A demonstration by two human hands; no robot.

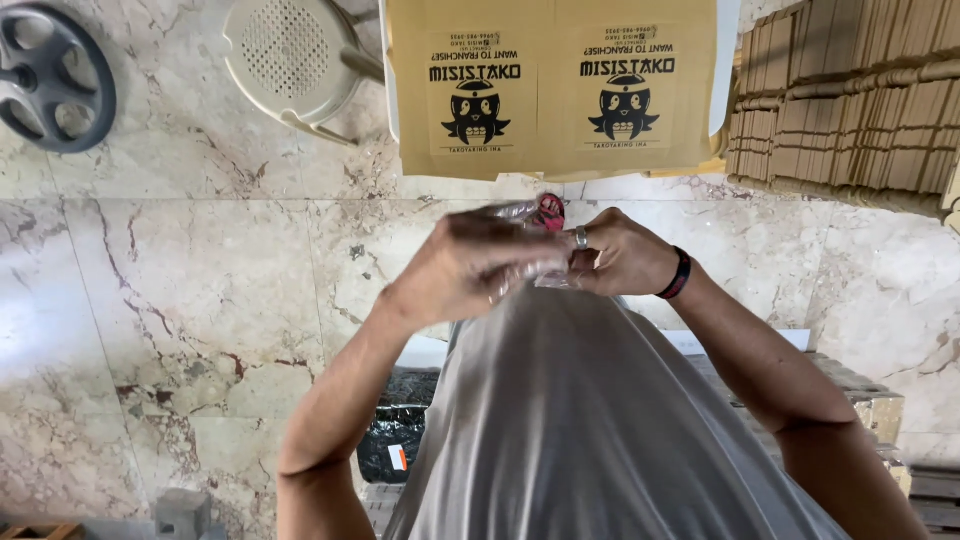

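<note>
Clear plastic wrap (520, 215) is sitting bunched between both hands, raised in the middle of the view above the marble floor (200, 300). The left hand (470, 265) is curling round the film from the left, its fingers closed over it so that the thin sheet is stretching across the knuckles. The right hand (615, 255) is pressing in from the right, fingers folded tight against the same bunch; it is wearing a silver ring (581, 237) on one finger and a dark band (679, 274) at the wrist. A small red and black piece (550, 211) is poking out at the top of the wrap, just where the two hands are meeting; what it is cannot be made out. Both forearms are coming up from the near edge, and between them a grey shirt (590, 430) is filling the near middle of the picture. Farther off, flat brown cardboard sheets (550, 85) printed with black cartoon figures are lying on a white surface (727, 60). To the right of them, a tall stack of folded cardboard (850, 100) is standing. At the far left, a cream plastic stool (290, 55) and a dark grey wheel (50, 75) are resting on the floor. Near the left arm, a black plastic bag (395, 440) is lying low on the floor.
</note>
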